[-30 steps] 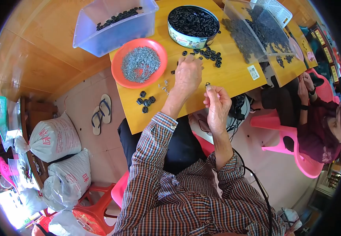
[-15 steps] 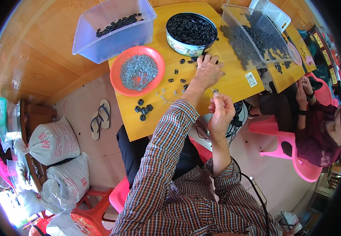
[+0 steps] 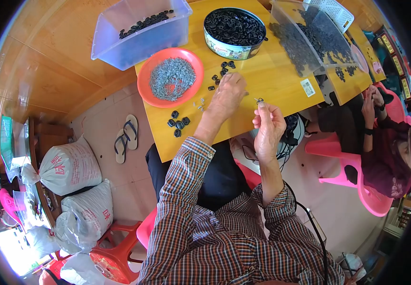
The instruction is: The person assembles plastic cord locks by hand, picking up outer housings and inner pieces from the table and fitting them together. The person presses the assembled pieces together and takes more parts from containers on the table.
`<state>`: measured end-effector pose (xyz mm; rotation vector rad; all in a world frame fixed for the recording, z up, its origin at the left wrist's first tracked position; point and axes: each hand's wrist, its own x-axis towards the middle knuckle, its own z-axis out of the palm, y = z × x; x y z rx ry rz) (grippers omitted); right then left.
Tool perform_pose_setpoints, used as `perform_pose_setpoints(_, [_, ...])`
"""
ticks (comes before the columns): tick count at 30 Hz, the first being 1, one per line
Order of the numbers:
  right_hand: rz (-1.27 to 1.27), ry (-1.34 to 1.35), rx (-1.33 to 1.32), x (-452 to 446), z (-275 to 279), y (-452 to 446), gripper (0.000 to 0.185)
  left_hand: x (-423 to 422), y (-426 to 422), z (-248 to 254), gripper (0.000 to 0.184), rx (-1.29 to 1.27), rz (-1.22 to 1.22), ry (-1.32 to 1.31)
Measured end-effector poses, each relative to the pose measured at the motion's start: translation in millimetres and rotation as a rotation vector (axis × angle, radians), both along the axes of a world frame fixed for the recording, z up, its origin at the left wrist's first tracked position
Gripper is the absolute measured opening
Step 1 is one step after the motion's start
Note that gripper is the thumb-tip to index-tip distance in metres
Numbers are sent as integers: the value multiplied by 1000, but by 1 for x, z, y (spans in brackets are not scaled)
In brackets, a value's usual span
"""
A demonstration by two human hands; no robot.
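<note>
Five seemingly finished black blocks (image 3: 180, 125) sat on the worktop (image 3: 276, 84), a full tin (image 3: 229, 50) remained, the right hand (image 3: 268, 127) pinched a small part (image 3: 260, 100), and the half-curled left hand's (image 3: 228, 96) hold was hidden.

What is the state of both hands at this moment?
Left hand: cannot be told; its grip is hidden.
Right hand: closed, pinching a small dark piece.

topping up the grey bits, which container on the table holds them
The orange-red bowl, left of the printed tin: it holds grey pieces, whereas the tin and the clear bins hold black pieces.
</note>
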<state>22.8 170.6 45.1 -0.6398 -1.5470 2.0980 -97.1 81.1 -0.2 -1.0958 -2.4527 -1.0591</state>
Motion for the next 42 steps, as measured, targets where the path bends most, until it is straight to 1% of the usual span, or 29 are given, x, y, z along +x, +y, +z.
perform_pose_setpoints(3, [3,8,-7,0,0,0,16,9,-16,4,24,26,-54,-4])
perform_pose_setpoints(5, [11,2,-7,-1,1,-1,16,14,-25,7,29,107,-7,22])
perform_pose_setpoints(9, [10,15,-20,-1,-1,1,15,19,-39,15,31,111,49,-26])
perform_pose_setpoints(15, [18,3,-10,-1,-1,0,14,20,-36,15,24,56,136,-18])
perform_pose_setpoints(17, [25,30,-20,-1,-3,1,13,23,-30,18,20,20,162,24])
perform_pose_setpoints(18, [24,29,-20,-1,-4,1,13,23,-28,16,20,21,161,24])
perform_pose_setpoints(20, [26,33,-29,-1,-4,2,13,22,-24,13,24,-90,193,50])
perform_pose_setpoints(24, [30,40,-35,-1,-4,2,13,22,-21,9,22,-108,210,82])
perform_pose_setpoints(27, [35,32,-32,-1,-5,1,13,24,-21,11,19,-76,231,113])
perform_pose_setpoints(29, [35,35,-27,-2,-5,1,13,24,-22,11,15,-51,172,102])
perform_pose_setpoints(36, [31,24,-26,-3,-6,1,14,22,-21,6,14,-88,198,118])
perform_pose_setpoints(38, [28,33,-22,-3,-7,0,14,25,-23,9,21,-54,221,200])
perform_pose_setpoints(39, [29,31,-21,-3,-6,0,14,26,-24,11,21,-54,222,198])
perform_pose_setpoints(41, [32,30,-21,-2,-6,0,14,30,-26,16,18,139,222,191])
perform_pose_setpoints(42, [35,27,-20,-2,-5,0,14,37,-26,19,18,139,226,188])
